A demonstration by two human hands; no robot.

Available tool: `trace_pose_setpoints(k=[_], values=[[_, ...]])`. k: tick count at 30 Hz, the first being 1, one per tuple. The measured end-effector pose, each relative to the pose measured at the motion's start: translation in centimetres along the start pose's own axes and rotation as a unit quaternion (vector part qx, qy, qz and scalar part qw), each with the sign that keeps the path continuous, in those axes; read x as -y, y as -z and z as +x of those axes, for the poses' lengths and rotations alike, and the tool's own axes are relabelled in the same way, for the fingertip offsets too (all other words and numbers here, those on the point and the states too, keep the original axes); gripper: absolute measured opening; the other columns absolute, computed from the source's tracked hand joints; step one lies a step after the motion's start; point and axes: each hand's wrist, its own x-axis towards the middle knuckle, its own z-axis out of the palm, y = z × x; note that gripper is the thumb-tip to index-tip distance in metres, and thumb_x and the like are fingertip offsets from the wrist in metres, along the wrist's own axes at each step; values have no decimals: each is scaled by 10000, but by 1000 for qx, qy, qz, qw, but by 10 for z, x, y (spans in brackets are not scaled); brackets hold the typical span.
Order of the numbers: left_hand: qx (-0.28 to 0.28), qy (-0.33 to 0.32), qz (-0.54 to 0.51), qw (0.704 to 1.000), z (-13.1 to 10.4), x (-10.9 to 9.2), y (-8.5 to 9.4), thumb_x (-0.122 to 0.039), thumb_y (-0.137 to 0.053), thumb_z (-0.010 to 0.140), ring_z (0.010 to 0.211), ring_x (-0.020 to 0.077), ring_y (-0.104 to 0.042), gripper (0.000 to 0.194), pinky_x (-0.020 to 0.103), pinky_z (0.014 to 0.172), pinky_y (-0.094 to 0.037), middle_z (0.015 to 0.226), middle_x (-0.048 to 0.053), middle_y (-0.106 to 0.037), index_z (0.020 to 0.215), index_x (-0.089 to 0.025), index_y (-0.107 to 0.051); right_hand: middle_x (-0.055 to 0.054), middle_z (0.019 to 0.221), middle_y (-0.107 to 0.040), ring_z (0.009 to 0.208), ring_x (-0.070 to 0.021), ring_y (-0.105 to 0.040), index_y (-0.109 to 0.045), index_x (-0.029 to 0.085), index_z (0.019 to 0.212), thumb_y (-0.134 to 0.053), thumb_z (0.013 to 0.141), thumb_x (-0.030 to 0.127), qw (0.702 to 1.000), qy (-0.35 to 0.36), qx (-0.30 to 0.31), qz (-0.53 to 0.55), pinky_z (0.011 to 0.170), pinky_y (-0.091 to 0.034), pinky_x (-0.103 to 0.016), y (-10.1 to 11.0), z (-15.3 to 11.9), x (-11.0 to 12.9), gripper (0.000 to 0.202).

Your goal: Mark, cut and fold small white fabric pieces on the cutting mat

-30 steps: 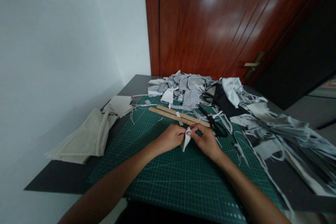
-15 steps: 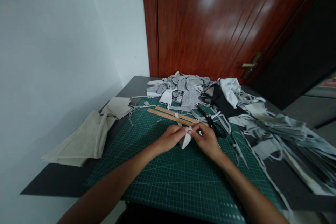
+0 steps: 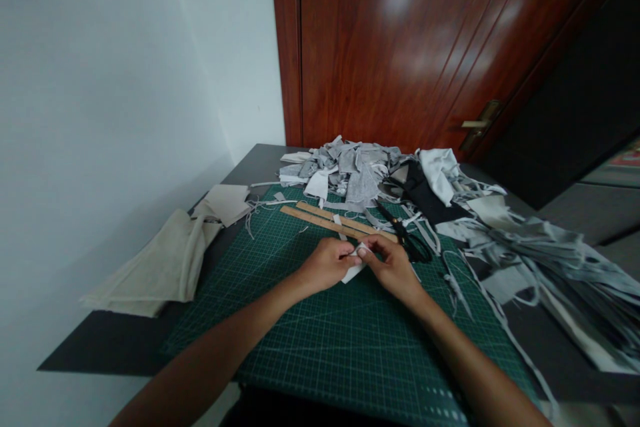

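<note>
A small piece of white fabric (image 3: pixel 353 272) is pinched between my two hands above the green cutting mat (image 3: pixel 300 320). My left hand (image 3: pixel 327 263) grips its left side with thumb and fingers closed. On the other side, my right hand (image 3: pixel 390 263) presses the fabric's upper edge under the thumb. Fingers cover much of the cloth, so its folds are partly hidden. Just beyond the hands lie two wooden rulers (image 3: pixel 320 220), with a narrow white strip (image 3: pixel 339 227) across them. Black-handled scissors (image 3: pixel 417 248) rest right of my right hand.
Grey and white fabric scraps (image 3: pixel 357 170) are heaped at the back. A black cloth (image 3: pixel 425 193) and stacked grey strips (image 3: pixel 550 247) lie to the right. Folded beige fabric (image 3: pixel 155 267) and cream pieces (image 3: pixel 227 203) sit at the left, near the wall.
My left fingers have curled further round the fabric, and the thumb has shifted. Less of the white piece shows now, and its upper part is folded differently between my hands.
</note>
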Motion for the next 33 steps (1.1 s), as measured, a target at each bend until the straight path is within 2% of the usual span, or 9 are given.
trace_pose_setpoints(k=[5,11,15,19,22,25,28,31,33], values=[[-14,-5,18,1000,-2,-4,-2,-359,-605,882,565,100,-409,351,236,528,-231,566,-51,-444,597,-165,-537,-40,825,-741,780,-226,-674,-723,219,871,-654,938,387,999,21,9,-48,731,-503,-338,2,-2,1,193],[-14,-13,-45,999,0,-5,2,-379,-669,858,611,123,-492,251,233,555,-320,654,-19,-578,779,-142,-697,-36,801,-697,760,-218,-632,-690,220,873,-617,971,398,997,28,-65,-38,708,-474,-327,4,-2,-4,216],[-35,-28,-68,997,0,-4,5,-365,-673,872,609,119,-504,232,227,562,-331,670,-18,-605,803,-146,-707,-37,825,-660,768,-213,-620,-662,213,913,-587,990,422,993,35,-110,-21,700,-471,-320,3,-3,-4,235],[-47,-33,-55,997,-2,-6,8,-364,-627,919,572,114,-498,270,226,542,-320,619,-21,-598,765,-153,-694,-27,849,-662,744,-199,-623,-655,221,981,-565,1007,391,992,66,-96,-39,665,-474,-303,4,-4,-3,194],[-49,-45,-26,997,-3,-9,10,-351,-618,933,559,109,-499,283,226,537,-311,603,-22,-602,747,-153,-700,-40,949,-723,854,-220,-673,-684,240,1036,-608,986,327,988,116,-60,-82,768,-512,-334,6,-3,-2,127],[-57,-58,-9,997,-4,-11,10,-340,-617,940,558,108,-512,278,225,533,-327,609,-17,-620,762,-154,-722,-35,928,-750,873,-223,-693,-709,247,969,-619,975,285,984,135,-59,-96,795,-525,-343,7,-3,-3,98],[-78,-77,-47,993,-3,-10,6,-307,-651,914,627,124,-595,193,222,578,-425,742,3,-708,985,-164,-758,-27,866,-749,802,-215,-686,-717,243,922,-625,967,288,986,113,-87,-87,751,-523,-338,7,-2,-3,112],[-97,-93,-132,982,-2,-8,1,-234,-699,853,752,152,-688,486,252,677,-537,982,43,-769,1332,-188,-629,-33,860,-745,796,-221,-680,-722,235,917,-646,947,310,986,90,-117,-71,739,-515,-345,6,-2,-5,111],[-108,-107,-137,979,-2,-6,-1,-210,-717,833,791,158,-708,514,262,706,-560,1059,59,-770,1338,-198,-625,-40,874,-744,804,-224,-678,-720,230,926,-656,935,323,986,78,-138,-55,733,-512,-347,5,-2,-7,112]])
